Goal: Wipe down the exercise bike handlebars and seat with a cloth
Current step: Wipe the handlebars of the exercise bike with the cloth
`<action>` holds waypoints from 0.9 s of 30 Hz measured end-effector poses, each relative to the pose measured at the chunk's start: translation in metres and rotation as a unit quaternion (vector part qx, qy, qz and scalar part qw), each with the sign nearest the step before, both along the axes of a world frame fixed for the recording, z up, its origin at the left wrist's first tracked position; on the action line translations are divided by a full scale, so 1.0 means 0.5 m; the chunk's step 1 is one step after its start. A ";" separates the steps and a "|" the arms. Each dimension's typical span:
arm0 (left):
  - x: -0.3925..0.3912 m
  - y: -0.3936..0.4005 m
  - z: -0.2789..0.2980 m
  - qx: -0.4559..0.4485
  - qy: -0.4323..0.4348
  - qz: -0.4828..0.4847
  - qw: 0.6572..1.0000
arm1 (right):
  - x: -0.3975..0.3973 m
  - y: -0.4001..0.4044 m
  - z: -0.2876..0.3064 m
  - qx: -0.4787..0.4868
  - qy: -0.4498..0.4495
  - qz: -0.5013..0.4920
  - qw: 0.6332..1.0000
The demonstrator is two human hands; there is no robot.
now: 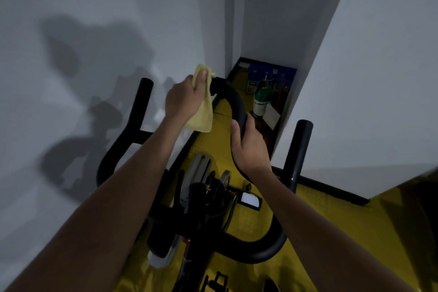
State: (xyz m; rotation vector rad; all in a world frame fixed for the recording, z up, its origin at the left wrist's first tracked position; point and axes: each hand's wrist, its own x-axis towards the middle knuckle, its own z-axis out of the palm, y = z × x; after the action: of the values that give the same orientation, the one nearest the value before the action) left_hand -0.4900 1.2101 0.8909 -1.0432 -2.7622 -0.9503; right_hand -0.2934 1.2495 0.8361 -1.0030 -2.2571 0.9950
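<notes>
The black handlebars (132, 135) of an exercise bike fill the middle of the view, with a centre loop bar (237, 99) rising toward the far end. My left hand (183, 99) is closed on a yellow cloth (203, 114), which it presses against the far tip of the loop bar. My right hand (248, 147) grips the right side of the same loop bar lower down. The right horn of the handlebars (298, 147) stands free. The seat is out of view.
White walls close in at left and right, with a narrow alcove ahead holding a green bottle (262, 99) and blue boxes (272, 73). The floor (331, 220) is yellow. The bike's flywheel and frame (203, 187) sit below my arms.
</notes>
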 end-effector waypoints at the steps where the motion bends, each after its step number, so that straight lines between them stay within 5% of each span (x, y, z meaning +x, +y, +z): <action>1: -0.001 0.003 0.003 0.009 0.014 -0.007 1.000 | -0.001 0.001 0.000 0.002 0.001 -0.003 1.000; 8: -0.026 -0.094 -0.055 0.007 -0.096 0.014 0.995 | -0.011 0.002 -0.003 0.013 0.016 0.003 1.000; 18: -0.005 -0.114 -0.072 0.005 -0.109 0.056 0.992 | -0.011 -0.002 -0.006 0.006 0.014 0.003 1.000; 27: -0.009 0.042 0.024 -0.019 -0.008 -0.051 0.998 | -0.008 0.000 -0.007 0.004 0.022 -0.004 1.000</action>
State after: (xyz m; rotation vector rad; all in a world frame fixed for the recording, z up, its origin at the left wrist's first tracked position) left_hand -0.4945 1.2313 0.9027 -1.1991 -2.7737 -0.9248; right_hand -0.2972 1.2496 0.8325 -0.9772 -2.2179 0.9948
